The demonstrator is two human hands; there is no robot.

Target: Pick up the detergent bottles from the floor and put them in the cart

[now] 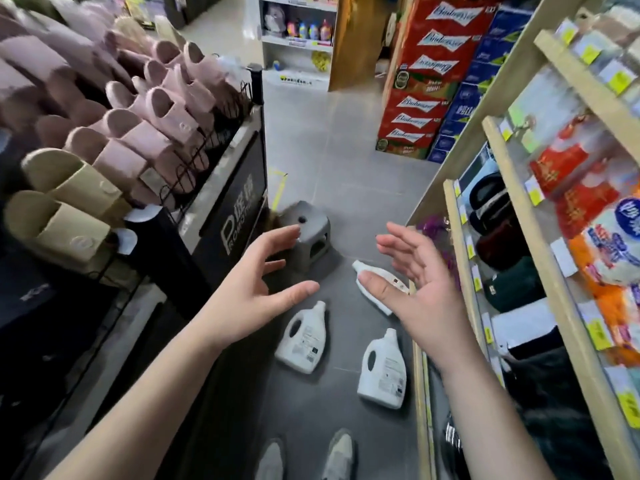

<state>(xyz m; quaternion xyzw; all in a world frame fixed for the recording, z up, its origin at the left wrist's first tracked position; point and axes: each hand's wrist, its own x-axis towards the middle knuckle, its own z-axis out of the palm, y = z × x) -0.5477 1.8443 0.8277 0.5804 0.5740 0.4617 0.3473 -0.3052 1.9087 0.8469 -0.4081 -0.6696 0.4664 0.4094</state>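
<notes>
Behind the right hand (pixel 417 289), a detergent bottle (pixel 375 270) lies partly hidden.

detergent bottles (pixel 304 339): white. floor (pixel 332 140): grey tile. stool (pixel 309 237): grey. slippers (pixel 152 109): pink, some beige. stacked cartons (pixel 426 81): red with white lettering. shelf frames (pixel 519 216): light wood.

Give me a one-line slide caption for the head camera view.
An open left hand and open right hand hover above three white plastic detergent bottles lying on a grey tiled shop floor.
</notes>
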